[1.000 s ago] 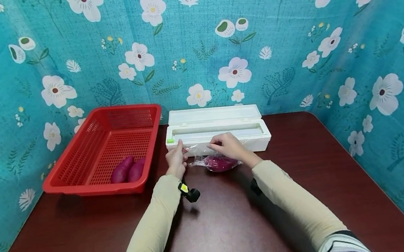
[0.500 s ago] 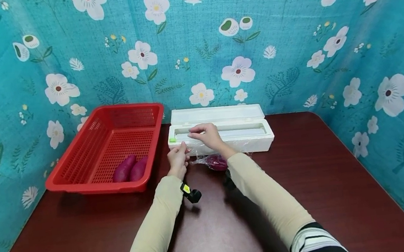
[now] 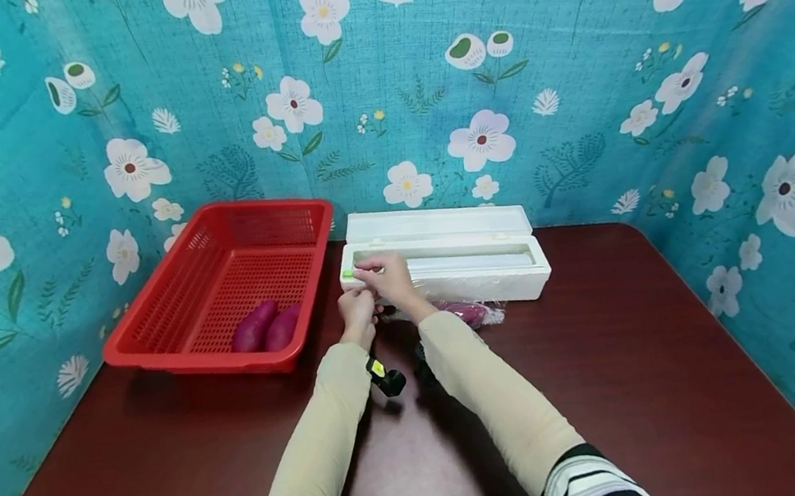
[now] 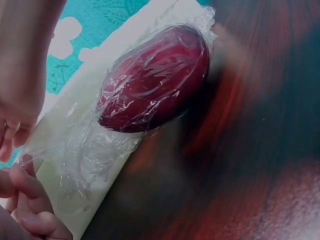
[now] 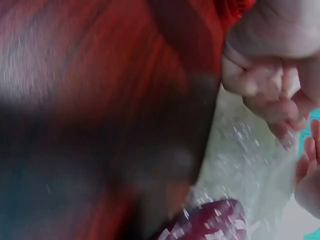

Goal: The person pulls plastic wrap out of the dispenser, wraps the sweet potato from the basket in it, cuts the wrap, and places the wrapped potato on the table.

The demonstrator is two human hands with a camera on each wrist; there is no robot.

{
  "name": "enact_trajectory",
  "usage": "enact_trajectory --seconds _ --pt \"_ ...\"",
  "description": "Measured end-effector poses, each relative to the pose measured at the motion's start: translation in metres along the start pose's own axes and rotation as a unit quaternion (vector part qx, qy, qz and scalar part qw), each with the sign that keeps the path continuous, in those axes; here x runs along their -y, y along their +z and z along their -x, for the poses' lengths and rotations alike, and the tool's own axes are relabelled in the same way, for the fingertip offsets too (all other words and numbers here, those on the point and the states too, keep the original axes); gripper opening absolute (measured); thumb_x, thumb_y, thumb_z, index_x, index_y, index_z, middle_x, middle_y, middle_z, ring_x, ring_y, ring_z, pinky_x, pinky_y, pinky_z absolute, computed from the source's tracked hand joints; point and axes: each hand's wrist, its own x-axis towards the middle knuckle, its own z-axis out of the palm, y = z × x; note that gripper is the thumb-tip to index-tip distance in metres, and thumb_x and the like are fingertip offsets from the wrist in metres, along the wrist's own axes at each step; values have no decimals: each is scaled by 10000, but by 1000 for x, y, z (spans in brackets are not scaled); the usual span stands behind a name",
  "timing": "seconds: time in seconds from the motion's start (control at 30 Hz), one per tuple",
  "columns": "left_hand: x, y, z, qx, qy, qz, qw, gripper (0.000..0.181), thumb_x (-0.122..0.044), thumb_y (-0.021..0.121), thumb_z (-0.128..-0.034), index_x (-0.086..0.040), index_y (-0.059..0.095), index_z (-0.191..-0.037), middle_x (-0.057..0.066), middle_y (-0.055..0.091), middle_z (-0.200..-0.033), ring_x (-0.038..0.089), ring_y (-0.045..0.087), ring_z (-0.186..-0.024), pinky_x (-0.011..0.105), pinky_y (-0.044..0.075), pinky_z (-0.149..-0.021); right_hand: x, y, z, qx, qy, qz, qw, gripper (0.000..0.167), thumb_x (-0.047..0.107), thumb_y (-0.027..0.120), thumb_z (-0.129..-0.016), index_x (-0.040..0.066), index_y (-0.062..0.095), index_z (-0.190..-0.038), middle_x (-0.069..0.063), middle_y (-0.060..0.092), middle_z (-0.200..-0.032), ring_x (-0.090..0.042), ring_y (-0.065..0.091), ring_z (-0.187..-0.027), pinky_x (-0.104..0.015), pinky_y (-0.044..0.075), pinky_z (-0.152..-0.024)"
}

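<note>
My left hand (image 3: 359, 316) is at the front left corner of a white cling film dispenser (image 3: 499, 285), fingers curled, pinching the edge of clear cling film (image 4: 82, 160). That film runs to a purple sweet potato (image 4: 157, 80), wrapped in it and lying against the dispenser's front. Above the left hand, my right hand (image 3: 392, 279) reaches over the dispenser, fingertips at the green slider (image 3: 348, 273) on its left end. Whether they grip the slider or only touch it is not clear. In the head view, the right forearm partly hides the wrapped sweet potato.
A red plastic basket (image 3: 195, 361) stands on the left of the dark wooden table (image 3: 667, 380), with two bare sweet potatoes (image 3: 255, 326) inside. The dispenser's lid (image 3: 439, 219) is raised, and a pale roll (image 3: 470, 262) shows within. A flowered curtain (image 3: 379, 101) hangs close behind.
My right hand has moved left from above the wrapped sweet potato, along the dispenser, to the green slider. The left hand stays at the corner, holding the film. The head view has shifted slightly.
</note>
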Motion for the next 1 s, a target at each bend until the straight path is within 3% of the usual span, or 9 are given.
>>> enact_trajectory --seconds 0.07,0.13,0.27,0.53,0.67,0.73,0.8,0.9,1.0 --pt "16 2 -17 -11 315 120 9994 210 32 500 -748 -63 528 -562 47 462 -462 123 400 -339 235 272 -298 -1 4 1 14 105 163 9998 179 75 658 -801 -35 684 -940 -129 665 -895 -221 612 -786 -261 478 -662" --pt "45 5 -50 -98 680 198 9974 225 25 519 -707 -95 499 -517 40 426 -421 147 372 -305 267 257 -267 -1 7 1 -1 136 469 9988 176 101 657 -806 -6 694 -940 -97 670 -902 -210 613 -809 -267 474 -684" --pt "108 14 -123 -263 791 -21 9965 229 -34 596 -720 -74 482 -526 62 410 -447 195 344 -304 333 302 -285 2 10 0 -152 151 1051 9942 158 151 667 -802 52 715 -915 -44 678 -854 -196 606 -821 -291 454 -710" --pt "98 9 -109 -186 720 -163 9971 218 -36 591 -704 -108 473 -535 23 387 -446 163 333 -326 315 297 -311 9 13 -3 -227 592 1443 9875 154 222 689 -783 100 723 -871 -16 654 -710 -164 570 -666 -277 416 -625" --pt "128 13 -145 -164 965 56 9952 194 -4 638 -664 -110 497 -584 22 383 -467 175 314 -324 343 268 -295 10 16 -4 -373 752 1879 9786 180 291 704 -763 114 704 -800 -11 632 -671 -182 571 -666 -312 413 -662" --pt "156 17 -173 -144 1259 206 9917 233 -30 668 -626 -179 499 -564 -31 370 -445 145 282 -291 326 226 -263 10 18 -4 -457 839 2128 9724 187 310 711 -752 125 689 -766 0 633 -675 -185 580 -683 -326 413 -689" --pt "165 18 -182 -102 1323 234 9909 230 -40 669 -621 -195 510 -561 -46 371 -443 142 276 -281 332 221 -256 11 19 -4 -509 909 2353 9663 182 316 710 -750 137 678 -744 8 637 -683 -189 586 -697 -333 411 -705" --pt "160 17 -178 -196 1149 64 9932 165 -22 645 -647 -138 547 -584 -2 402 -452 173 301 -286 347 257 -266 12 21 -5 -524 931 2494 9625 170 309 706 -756 145 667 -732 16 640 -699 -190 589 -713 -334 409 -714" --pt "140 12 -155 -311 1193 59 9924 172 42 562 -637 -112 541 -565 26 421 -438 177 324 -263 327 272 -247 14 22 -5 -477 965 2489 9625 208 347 698 -758 148 656 -714 15 622 -665 -186 581 -696 -329 413 -688"
